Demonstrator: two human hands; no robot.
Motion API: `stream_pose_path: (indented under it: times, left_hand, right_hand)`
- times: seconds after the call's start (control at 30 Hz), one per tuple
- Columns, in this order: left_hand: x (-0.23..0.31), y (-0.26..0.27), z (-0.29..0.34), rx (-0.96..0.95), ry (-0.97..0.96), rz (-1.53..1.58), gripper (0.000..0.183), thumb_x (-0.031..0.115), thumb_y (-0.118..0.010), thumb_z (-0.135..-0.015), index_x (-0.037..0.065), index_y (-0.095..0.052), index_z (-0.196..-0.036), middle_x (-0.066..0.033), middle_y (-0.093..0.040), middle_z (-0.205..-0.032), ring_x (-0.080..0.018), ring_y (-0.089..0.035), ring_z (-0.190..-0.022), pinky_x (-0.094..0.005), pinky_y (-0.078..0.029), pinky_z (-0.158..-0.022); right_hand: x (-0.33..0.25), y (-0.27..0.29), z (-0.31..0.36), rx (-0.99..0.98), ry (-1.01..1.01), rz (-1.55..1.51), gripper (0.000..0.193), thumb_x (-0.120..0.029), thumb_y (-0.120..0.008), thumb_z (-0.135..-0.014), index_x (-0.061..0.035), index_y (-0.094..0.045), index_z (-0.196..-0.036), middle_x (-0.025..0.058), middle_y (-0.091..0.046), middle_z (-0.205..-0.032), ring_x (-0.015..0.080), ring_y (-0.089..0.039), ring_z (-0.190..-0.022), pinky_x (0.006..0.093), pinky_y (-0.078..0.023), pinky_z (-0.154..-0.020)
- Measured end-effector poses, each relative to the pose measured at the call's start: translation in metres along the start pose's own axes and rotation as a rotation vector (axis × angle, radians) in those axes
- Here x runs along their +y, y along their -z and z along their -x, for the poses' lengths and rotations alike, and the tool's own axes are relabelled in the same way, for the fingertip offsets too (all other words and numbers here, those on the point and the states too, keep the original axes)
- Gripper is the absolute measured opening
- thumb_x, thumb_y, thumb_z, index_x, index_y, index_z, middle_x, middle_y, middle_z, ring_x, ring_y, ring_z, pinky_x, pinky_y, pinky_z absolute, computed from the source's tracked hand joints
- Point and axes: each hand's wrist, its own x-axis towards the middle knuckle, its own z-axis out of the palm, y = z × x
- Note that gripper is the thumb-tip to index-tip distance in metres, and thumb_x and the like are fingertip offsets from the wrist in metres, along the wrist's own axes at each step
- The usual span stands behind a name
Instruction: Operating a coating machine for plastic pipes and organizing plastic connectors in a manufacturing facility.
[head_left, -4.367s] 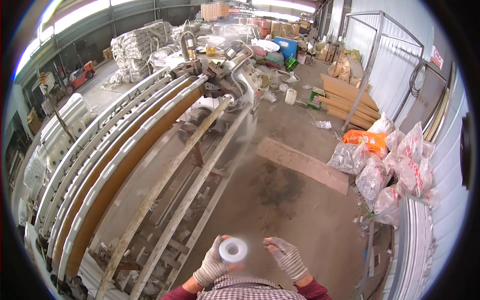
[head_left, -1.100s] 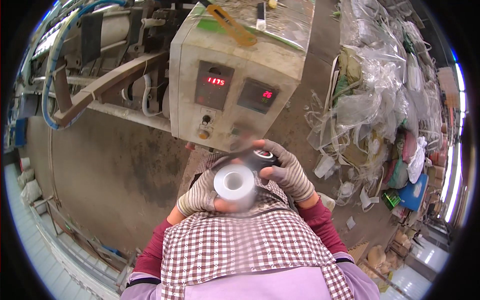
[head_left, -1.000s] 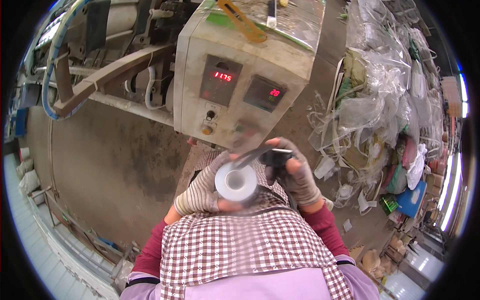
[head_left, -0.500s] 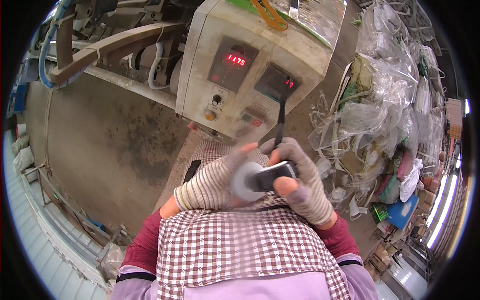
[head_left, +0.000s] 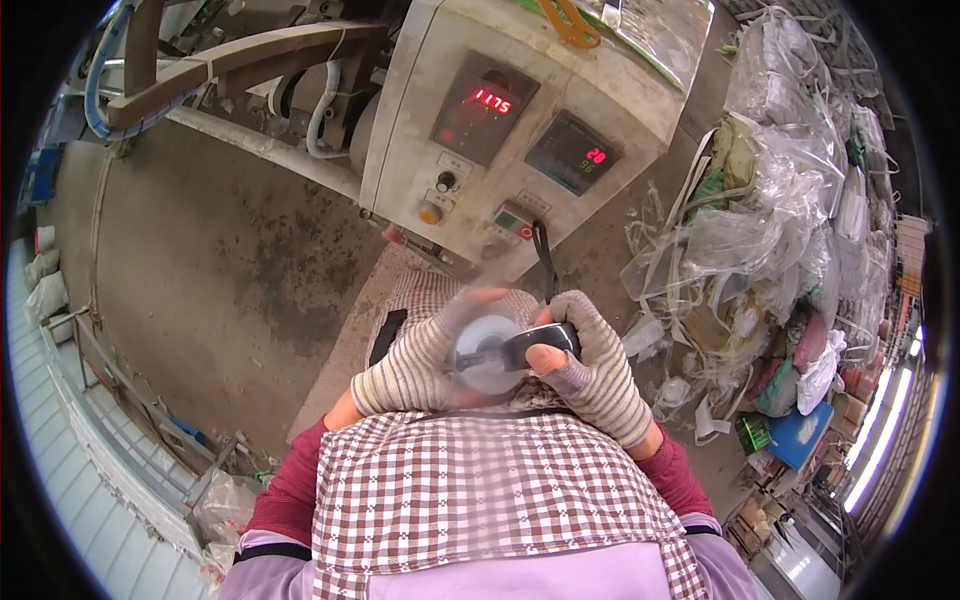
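Note:
My left hand (head_left: 412, 362), in a striped glove with bare fingertips, curls around a pale, round, disc-like thing (head_left: 487, 378) in front of my apron. A blur over that spot hides what kind it is. In my right hand (head_left: 597, 372), gloved the same way, is a small black handheld device (head_left: 545, 344) with a shiny rim, pinched between thumb and fingers. The device's dark end overlaps the middle of the pale disc; whether they touch I cannot tell. A black strap (head_left: 546, 262) rises from the right hand toward the control box.
A whitish control box (head_left: 410, 150) with red-lit displays, knobs and buttons stands just ahead. An orange-handled tool (head_left: 572, 24) lies on its top. Metal machine framing (head_left: 240, 70) is at far left. Heaped clear plastic film and bags (head_left: 775, 200) line the right side.
The black device has tilted and shifted left, its end now over the pale disc's middle. The strap has dropped lower, uncovering the right display. The control box sits slightly farther right in view.

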Motion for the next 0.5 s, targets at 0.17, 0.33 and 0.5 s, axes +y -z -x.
stream_pose_path:
  times: [0.17,0.33,0.5]
  left_hand:
    - [0.001,0.011,0.004,-0.165,-0.189,0.226,0.081,0.034,-0.078,-0.071,0.009,-0.038,-0.137,-0.0110,-0.054,-0.124,-0.0235,-0.051,-0.117,-0.0369,-0.039,-0.102]
    - [0.006,0.005,0.008,0.000,0.064,0.510,0.074,0.031,-0.077,-0.066,0.002,-0.049,-0.128,-0.0149,-0.055,-0.123,-0.0268,-0.052,-0.116,-0.0404,-0.038,-0.104]
    - [0.011,0.001,0.008,0.067,0.162,0.616,0.063,0.022,-0.075,-0.063,0.003,-0.054,-0.120,-0.0155,-0.057,-0.120,-0.0271,-0.055,-0.112,-0.0411,-0.040,-0.102]
  right_hand:
    - [0.007,-0.006,0.002,0.043,0.019,-0.041,0.053,-0.051,-0.069,-0.076,-0.0040,-0.055,-0.095,0.0056,-0.054,-0.083,0.0130,-0.055,-0.075,0.0278,-0.047,-0.067]
    - [0.007,-0.008,0.000,0.051,-0.028,-0.128,0.050,-0.047,-0.072,-0.075,-0.0044,-0.055,-0.095,0.0038,-0.053,-0.080,0.0115,-0.053,-0.074,0.0264,-0.046,-0.065]
    - [0.009,0.000,0.001,0.067,0.008,-0.108,0.048,-0.045,-0.073,-0.073,-0.0051,-0.055,-0.092,0.0024,-0.053,-0.080,0.0101,-0.052,-0.073,0.0260,-0.045,-0.065]
